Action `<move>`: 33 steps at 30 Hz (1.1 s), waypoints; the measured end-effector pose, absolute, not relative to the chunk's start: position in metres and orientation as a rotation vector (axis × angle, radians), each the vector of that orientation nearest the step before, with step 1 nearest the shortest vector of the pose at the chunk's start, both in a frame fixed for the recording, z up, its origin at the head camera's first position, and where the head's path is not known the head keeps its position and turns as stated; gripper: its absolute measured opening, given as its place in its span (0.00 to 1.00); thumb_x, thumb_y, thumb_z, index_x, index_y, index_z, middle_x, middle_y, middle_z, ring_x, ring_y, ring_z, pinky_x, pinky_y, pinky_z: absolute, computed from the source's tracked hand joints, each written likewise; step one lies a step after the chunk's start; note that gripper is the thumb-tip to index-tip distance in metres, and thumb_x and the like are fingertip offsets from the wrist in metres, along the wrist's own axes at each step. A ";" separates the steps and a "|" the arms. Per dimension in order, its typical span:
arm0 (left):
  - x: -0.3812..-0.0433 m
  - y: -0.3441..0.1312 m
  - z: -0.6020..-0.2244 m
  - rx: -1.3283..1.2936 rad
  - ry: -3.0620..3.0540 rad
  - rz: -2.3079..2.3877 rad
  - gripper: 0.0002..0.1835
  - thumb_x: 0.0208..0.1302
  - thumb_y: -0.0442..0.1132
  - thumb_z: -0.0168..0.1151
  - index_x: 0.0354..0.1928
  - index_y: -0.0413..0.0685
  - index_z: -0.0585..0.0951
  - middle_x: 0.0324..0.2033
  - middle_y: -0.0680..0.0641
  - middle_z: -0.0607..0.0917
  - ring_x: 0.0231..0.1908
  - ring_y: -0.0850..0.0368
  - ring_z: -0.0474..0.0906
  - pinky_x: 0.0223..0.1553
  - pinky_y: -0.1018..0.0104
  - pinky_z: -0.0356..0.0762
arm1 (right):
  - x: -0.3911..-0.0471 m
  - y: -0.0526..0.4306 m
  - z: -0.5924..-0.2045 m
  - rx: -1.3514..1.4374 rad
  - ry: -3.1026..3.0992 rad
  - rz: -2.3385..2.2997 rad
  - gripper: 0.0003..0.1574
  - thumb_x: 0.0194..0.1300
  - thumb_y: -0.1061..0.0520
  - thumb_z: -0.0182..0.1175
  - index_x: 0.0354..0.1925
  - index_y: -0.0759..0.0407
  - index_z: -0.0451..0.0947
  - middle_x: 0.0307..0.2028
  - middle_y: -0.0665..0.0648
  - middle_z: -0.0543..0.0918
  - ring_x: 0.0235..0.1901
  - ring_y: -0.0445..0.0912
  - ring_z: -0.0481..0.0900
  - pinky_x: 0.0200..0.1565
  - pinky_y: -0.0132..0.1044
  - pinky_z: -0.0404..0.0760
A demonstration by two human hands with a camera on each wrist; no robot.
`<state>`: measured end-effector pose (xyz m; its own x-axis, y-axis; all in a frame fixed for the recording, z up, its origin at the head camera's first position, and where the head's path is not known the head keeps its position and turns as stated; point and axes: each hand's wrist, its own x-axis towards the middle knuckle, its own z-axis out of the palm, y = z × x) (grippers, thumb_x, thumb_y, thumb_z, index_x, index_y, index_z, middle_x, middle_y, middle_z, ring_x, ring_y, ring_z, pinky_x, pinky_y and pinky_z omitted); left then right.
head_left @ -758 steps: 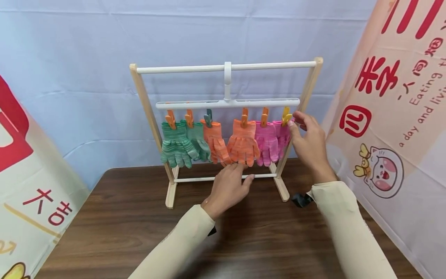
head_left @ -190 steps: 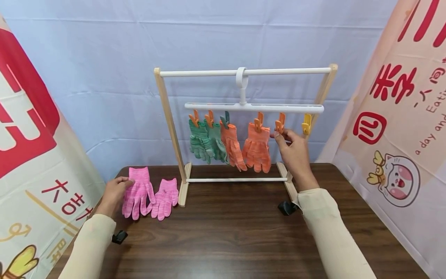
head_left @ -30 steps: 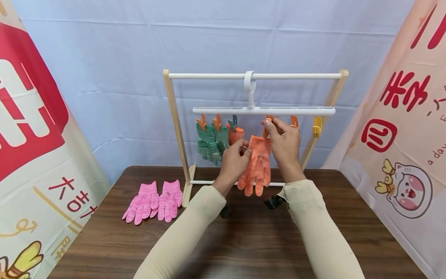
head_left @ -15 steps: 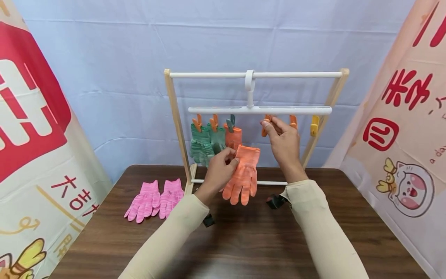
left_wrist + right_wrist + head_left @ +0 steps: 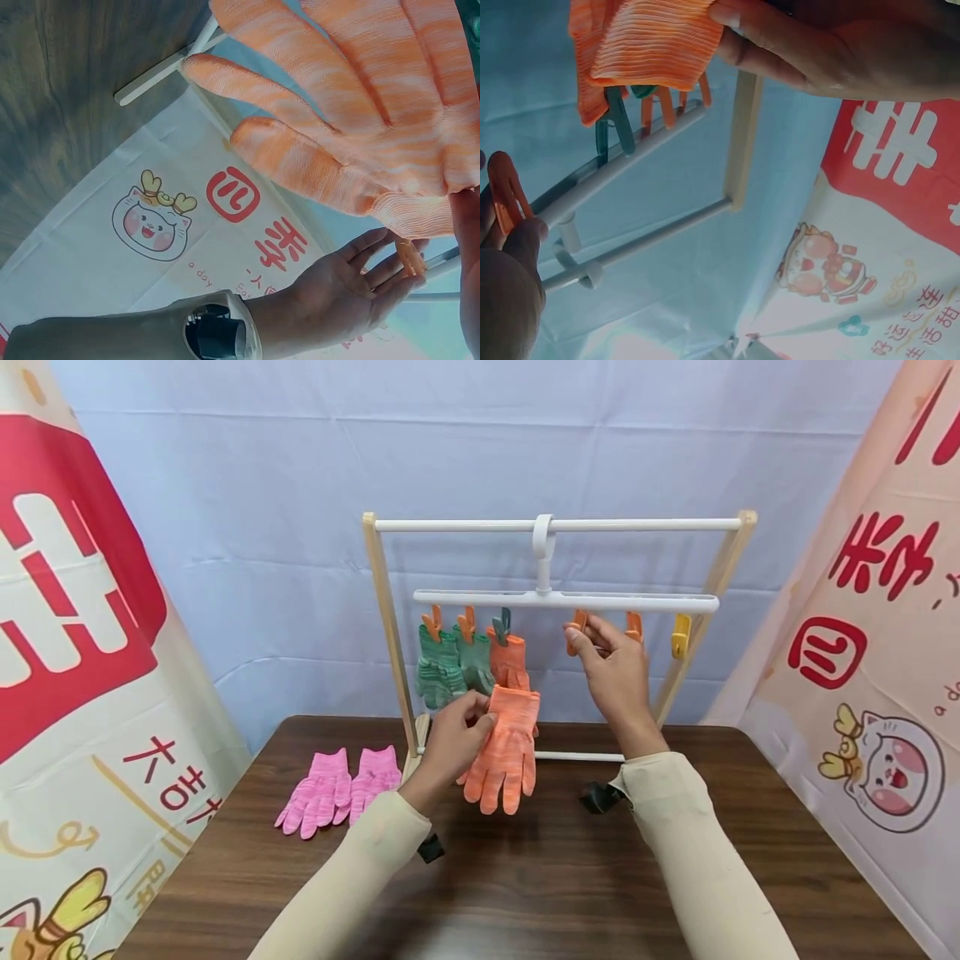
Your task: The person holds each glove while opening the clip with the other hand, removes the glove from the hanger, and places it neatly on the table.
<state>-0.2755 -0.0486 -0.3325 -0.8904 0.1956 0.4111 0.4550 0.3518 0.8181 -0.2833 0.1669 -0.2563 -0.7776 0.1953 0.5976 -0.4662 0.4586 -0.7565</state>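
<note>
My left hand point(image 5: 455, 732) pinches an orange knit glove point(image 5: 504, 752) by the side of its cuff, its fingers dangling in front of the rack. In the right wrist view that cuff point(image 5: 656, 45) is off any clip. My right hand point(image 5: 617, 672) pinches an orange clothespin point(image 5: 576, 633) under the white hanger bar point(image 5: 630, 602); nothing hangs from this pin. Behind the held glove, a second orange glove point(image 5: 508, 660) hangs from a dark green clothespin point(image 5: 501, 625). Further left, two green gloves point(image 5: 438, 668) hang from orange clothespins point(image 5: 432, 623).
Two pink gloves point(image 5: 315, 793) lie on the brown table point(image 5: 517, 877), left of the rack. An orange clothespin point(image 5: 634, 625) and a yellow clothespin point(image 5: 681, 637) hang bare at the right. The hanger hooks over the white top rail point(image 5: 465, 526) of the wooden-legged rack point(image 5: 390, 610).
The orange glove has come off the orange clothespin, and my left hand has carried it down and left. My right hand stays at that clothespin.
</note>
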 end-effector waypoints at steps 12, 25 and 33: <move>-0.275 -0.071 -0.342 -0.513 -2.373 -1.568 0.03 0.62 0.37 0.57 0.37 0.49 0.78 0.22 0.51 0.79 0.24 0.58 0.72 0.27 0.64 0.70 | -0.284 0.168 -0.257 0.230 -2.060 1.341 0.31 0.57 0.38 0.59 0.54 0.52 0.75 0.41 0.53 0.83 0.37 0.43 0.81 0.39 0.32 0.75; -0.266 -0.109 -0.361 -0.314 -2.477 -1.575 0.04 0.62 0.41 0.58 0.38 0.53 0.79 0.25 0.52 0.79 0.28 0.56 0.72 0.31 0.62 0.70 | -0.283 0.169 -0.258 0.221 -2.073 1.375 0.28 0.58 0.40 0.60 0.51 0.54 0.76 0.41 0.56 0.82 0.40 0.47 0.79 0.41 0.36 0.74; -0.260 -0.133 -0.376 -0.206 -2.540 -1.598 0.06 0.61 0.40 0.58 0.39 0.49 0.78 0.26 0.49 0.77 0.27 0.56 0.69 0.29 0.64 0.68 | -0.284 0.169 -0.260 0.233 -2.085 1.365 0.29 0.58 0.40 0.59 0.52 0.55 0.76 0.42 0.56 0.82 0.42 0.46 0.79 0.44 0.41 0.74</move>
